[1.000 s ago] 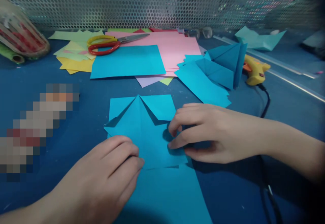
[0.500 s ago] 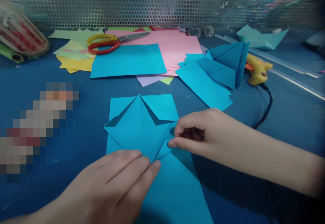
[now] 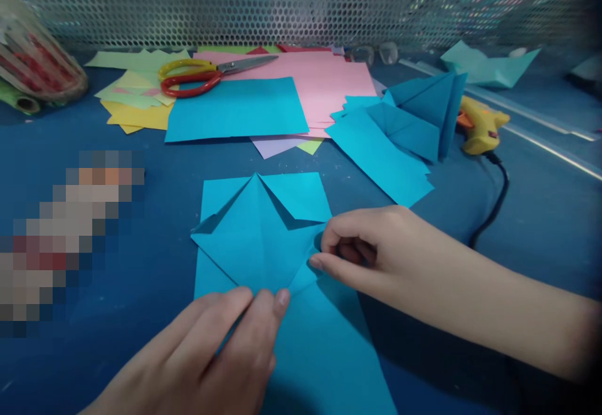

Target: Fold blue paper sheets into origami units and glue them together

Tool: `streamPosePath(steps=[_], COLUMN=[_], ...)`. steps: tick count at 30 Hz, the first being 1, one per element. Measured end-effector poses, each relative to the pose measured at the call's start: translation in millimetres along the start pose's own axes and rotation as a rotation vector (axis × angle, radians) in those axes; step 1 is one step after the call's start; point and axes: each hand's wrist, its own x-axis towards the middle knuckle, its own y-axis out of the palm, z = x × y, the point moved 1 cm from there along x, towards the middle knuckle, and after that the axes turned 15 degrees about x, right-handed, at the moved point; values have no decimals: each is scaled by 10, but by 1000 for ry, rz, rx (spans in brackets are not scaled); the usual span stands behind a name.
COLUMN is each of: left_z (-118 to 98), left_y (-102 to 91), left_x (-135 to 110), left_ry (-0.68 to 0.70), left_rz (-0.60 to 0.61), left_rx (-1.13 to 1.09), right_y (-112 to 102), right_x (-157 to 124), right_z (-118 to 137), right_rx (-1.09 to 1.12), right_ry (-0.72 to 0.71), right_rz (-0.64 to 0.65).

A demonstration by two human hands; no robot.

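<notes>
A partly folded sheet of blue paper [image 3: 254,233] lies in front of me, its upper flaps spread around a central point and creased down the middle. Beneath it, a flat blue sheet [image 3: 324,346] stretches toward me. My right hand [image 3: 362,246] pinches the folded paper's right edge between thumb and curled fingers. At the lower tip of the folds is my left hand [image 3: 226,340], fingers bent and fingertips pressed on the paper. Its thumb is partly hidden, and it covers the lower left of the sheet.
Red-and-yellow scissors [image 3: 197,78] rest on stacked blue [image 3: 239,111] and pink paper [image 3: 329,83]. Folded blue pieces [image 3: 404,120] lie right, beside a yellow glue gun [image 3: 482,130] with a black cord. A clear container [image 3: 42,57] stands left, and a pixelated patch covers something below it.
My left hand has drawn slightly down and its fingers have bent more, with a gap between them. My right hand keeps its pinch on the right edge; the view has shifted slightly.
</notes>
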Motion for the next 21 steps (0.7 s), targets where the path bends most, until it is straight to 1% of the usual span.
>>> streamPosePath(steps=[5, 8, 10, 17, 21], left_z=[-31, -45, -47, -24, -21], left_y=[29, 27, 15, -2, 36], left_x=[-18, -5, -3, -12, 16], left_ry=[43, -4, -34, 52, 89], left_rz=[-4, -50, -53, -1, 116], left_rx=[-13, -27, -42, -21, -48], right_y=[-14, -23, -27, -7, 10], right_x=[22, 39, 45, 41, 45], right_z=[-4, 2, 6, -9, -19], right_rx=[33, 38, 24, -17, -23], right_ry=[2, 24, 30, 1, 16], right_rz=[8, 17, 14, -16, -22])
